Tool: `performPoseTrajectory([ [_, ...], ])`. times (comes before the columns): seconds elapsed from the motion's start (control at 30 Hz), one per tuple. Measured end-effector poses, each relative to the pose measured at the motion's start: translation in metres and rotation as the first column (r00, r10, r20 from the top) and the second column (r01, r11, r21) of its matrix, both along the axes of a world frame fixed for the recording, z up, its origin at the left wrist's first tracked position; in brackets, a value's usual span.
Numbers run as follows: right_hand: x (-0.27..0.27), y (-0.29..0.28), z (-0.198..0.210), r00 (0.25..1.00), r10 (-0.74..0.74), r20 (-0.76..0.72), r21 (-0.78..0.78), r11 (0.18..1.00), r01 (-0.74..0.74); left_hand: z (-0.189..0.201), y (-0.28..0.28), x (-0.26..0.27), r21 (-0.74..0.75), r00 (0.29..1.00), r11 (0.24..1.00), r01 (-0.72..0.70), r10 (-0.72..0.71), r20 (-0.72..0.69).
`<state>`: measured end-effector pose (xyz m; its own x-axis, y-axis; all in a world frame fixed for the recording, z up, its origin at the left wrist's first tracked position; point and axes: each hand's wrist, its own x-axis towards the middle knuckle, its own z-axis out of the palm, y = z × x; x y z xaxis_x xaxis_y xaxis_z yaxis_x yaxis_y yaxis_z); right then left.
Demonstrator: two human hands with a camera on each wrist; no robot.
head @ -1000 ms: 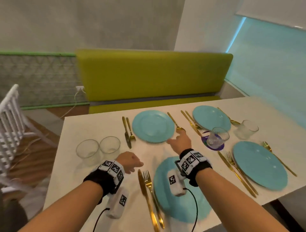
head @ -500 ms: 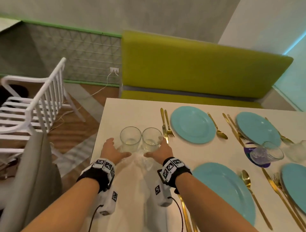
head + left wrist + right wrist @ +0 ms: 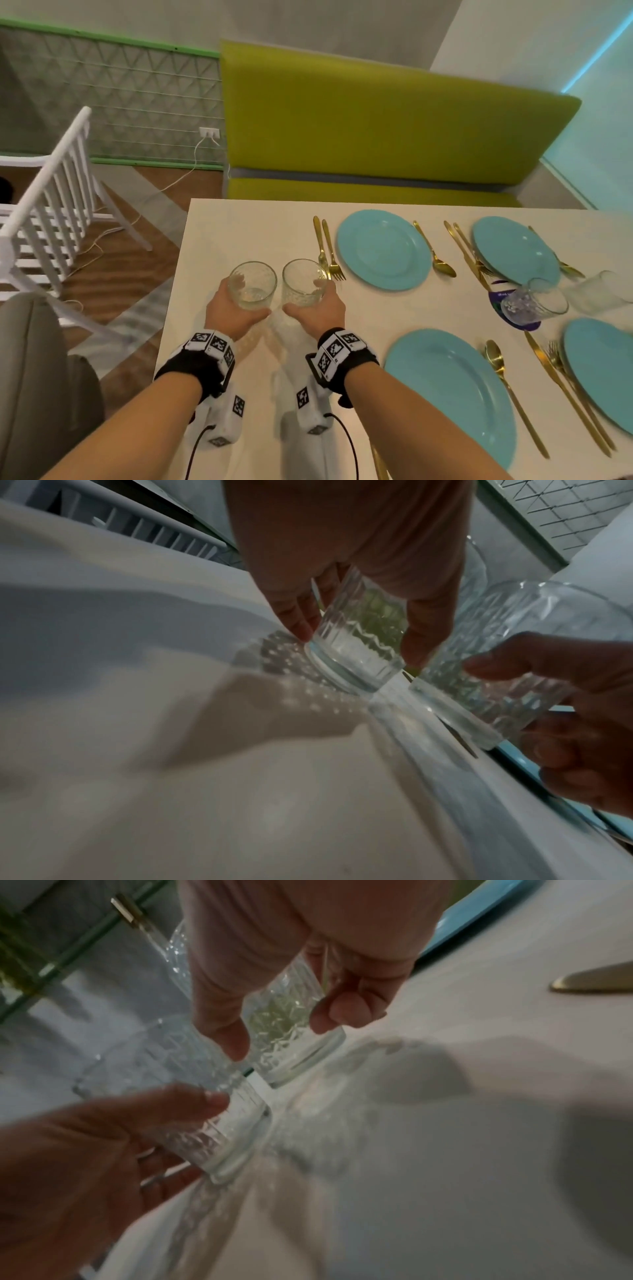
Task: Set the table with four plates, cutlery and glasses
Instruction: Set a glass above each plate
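Note:
Two clear patterned glasses stand side by side near the white table's (image 3: 239,226) left end. My left hand (image 3: 239,303) grips the left glass (image 3: 252,286), its fingers and thumb round the lower wall. My right hand (image 3: 315,305) grips the right glass (image 3: 303,282) the same way. In the left wrist view the left hand (image 3: 359,637) holds its glass (image 3: 356,647) by the base, seemingly just off the tabletop. The right wrist view shows the right hand (image 3: 284,1028) round its glass (image 3: 294,1042). Several turquoise plates (image 3: 383,250) lie with gold cutlery (image 3: 322,246) beside them.
Two more glasses stand at the right, one (image 3: 534,305) on a purple coaster, the other (image 3: 596,291) beside it. A green bench (image 3: 376,130) runs behind the table. A white chair (image 3: 51,212) and a grey seat back (image 3: 34,377) are at the left.
My right hand left the spoon by the far plate and both hands went to the two glasses at the left. Half a second ago they flanked them; now each grips one.

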<state>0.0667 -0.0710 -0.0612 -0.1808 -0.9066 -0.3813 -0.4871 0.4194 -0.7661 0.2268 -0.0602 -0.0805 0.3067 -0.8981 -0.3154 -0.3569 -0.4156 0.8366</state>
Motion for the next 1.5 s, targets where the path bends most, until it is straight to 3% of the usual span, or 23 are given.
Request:
performPoseTrajectory([
  [0.17, -0.041, -0.008, 0.029, 0.997, -0.063, 0.034, -0.083, 0.994, 0.066, 0.012, -0.007, -0.027, -0.028, 0.997, 0.999, -0.021, 0.019, -0.07],
  [0.33, -0.119, -0.021, 0.05, 0.986, -0.164, -0.011, -0.099, 0.982, 0.163, 0.036, -0.02, -0.078, -0.063, 0.993, 0.993, 0.099, -0.102, -0.059],
  [0.57, -0.224, -0.02, 0.038, 0.906, -0.393, -0.159, -0.05, 0.919, 0.39, 0.048, -0.029, -0.155, -0.024, 0.96, 0.961, 0.277, -0.277, -0.042],
  [0.7, -0.262, -0.02, 0.023, 0.87, -0.439, -0.226, -0.024, 0.895, 0.445, 0.043, -0.032, -0.189, -0.007, 0.935, 0.936, 0.353, -0.353, -0.038],
  [0.93, -0.29, -0.016, 0.006, 0.862, -0.452, -0.231, -0.012, 0.887, 0.462, 0.033, -0.032, -0.215, 0.037, 0.911, 0.91, 0.413, -0.413, 0.013],
  [1.27, -0.297, -0.012, -0.003, 0.875, -0.455, -0.168, 0.039, 0.884, 0.467, 0.018, -0.037, -0.21, 0.098, 0.884, 0.886, 0.453, -0.461, 0.075],
  [1.5, -0.299, -0.007, 0.002, 0.9, -0.385, -0.206, 0.077, 0.91, 0.407, 0.014, -0.031, -0.204, 0.114, 0.873, 0.879, 0.463, -0.474, 0.115],
])
